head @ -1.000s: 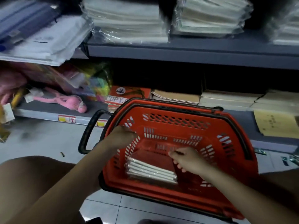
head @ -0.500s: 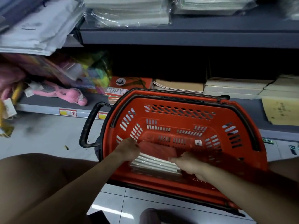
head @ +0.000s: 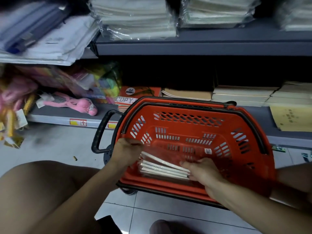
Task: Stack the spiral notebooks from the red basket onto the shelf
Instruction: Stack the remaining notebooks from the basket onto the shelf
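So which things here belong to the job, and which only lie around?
For the job: notebooks, red basket, shelf, left hand, right hand.
Lying about: pink toy, copy paper, wrapped paper stacks.

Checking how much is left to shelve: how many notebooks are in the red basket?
About 4, stacked in plastic wrap between the left hand and right hand; more may be hidden.

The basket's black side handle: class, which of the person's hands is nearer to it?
Left. The left hand is at the basket's left wall, just right of the black side handle. The right hand is farther right, on the notebooks inside the red basket.
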Available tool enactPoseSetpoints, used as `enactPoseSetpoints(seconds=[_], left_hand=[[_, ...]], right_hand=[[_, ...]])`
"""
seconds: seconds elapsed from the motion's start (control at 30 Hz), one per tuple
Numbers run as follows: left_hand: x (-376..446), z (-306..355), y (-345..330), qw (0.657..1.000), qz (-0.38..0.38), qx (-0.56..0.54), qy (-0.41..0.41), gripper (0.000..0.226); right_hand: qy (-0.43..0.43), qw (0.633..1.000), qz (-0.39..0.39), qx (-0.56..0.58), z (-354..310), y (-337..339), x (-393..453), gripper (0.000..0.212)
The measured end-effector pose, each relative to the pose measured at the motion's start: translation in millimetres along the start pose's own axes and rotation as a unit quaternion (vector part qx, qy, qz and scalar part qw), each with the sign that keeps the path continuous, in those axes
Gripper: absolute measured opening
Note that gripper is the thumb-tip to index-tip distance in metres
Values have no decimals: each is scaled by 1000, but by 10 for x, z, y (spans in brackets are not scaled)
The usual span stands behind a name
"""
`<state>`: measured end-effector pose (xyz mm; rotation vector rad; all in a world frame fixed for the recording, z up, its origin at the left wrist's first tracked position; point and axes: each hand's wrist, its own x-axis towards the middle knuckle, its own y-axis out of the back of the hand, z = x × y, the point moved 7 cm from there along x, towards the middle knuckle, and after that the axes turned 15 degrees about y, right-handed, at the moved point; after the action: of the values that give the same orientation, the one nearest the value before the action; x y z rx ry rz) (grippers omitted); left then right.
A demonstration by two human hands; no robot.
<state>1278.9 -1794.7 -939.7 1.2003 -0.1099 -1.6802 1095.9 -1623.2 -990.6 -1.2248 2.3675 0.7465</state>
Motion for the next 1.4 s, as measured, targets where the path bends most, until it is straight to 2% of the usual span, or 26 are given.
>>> enactPoseSetpoints(seconds=[0.07, 0.13, 0.27, 0.37, 0.5, 0.6, 0.7, 0.83, 0.93, 1.2, 1.23, 1.3, 1.33, 1.37, 1.4], left_hand=[[-87, -167, 30, 989, -80, -114, 50, 15], [-241, -299, -9, 960, -186, -187, 92, 24], [-425, -401, 74, 930, -253, -249, 93, 52], [-595, -385, 147, 905, -315, -276, 68, 49], [-850, -275, 287, 871, -361, -334, 6, 44], [-1038, -185, 402, 852, -361, -377, -44, 39], [-1198, -76, 507, 847, -349, -387, -103, 35], [-1301, 16, 647, 822, -329, -435, -161, 40], [-1302, 66, 714, 819, -288, -458, -189, 40], [-1166, 171, 831, 801, -261, -495, -212, 45], [-1136, 181, 844, 800, -259, -498, -215, 45], [-1085, 235, 875, 797, -257, -501, -219, 44], [-1061, 281, 903, 795, -256, -503, -221, 44], [-1043, 345, 939, 794, -254, -505, -224, 43], [-1021, 417, 989, 792, -251, -507, -229, 41]], right_hand=[[-5, 998, 0, 69, -16, -11, -122, 12], [-25, 982, 0, 186, -52, -28, -248, 12], [-63, 939, -20, 337, -265, 0, -435, 19], [-50, 926, -60, 368, -535, 95, -653, 15], [30, 932, -150, 330, -862, 213, -1019, 15], [105, 934, -198, 278, -1069, 282, -1192, 29], [168, 935, -198, 243, -1252, 343, -1266, 32], [247, 929, -144, 235, -1429, 396, -1263, 32], [288, 921, -78, 250, -1533, 440, -1229, 36], [342, 893, -1, 292, -1676, 363, -1122, 41], [343, 891, 3, 298, -1691, 351, -1106, 46], [338, 891, 4, 301, -1750, 320, -1072, 80], [338, 893, 5, 298, -1788, 314, -1044, 89], [343, 893, 7, 292, -1840, 306, -999, 81], [352, 890, 9, 289, -1906, 305, -943, 63]])
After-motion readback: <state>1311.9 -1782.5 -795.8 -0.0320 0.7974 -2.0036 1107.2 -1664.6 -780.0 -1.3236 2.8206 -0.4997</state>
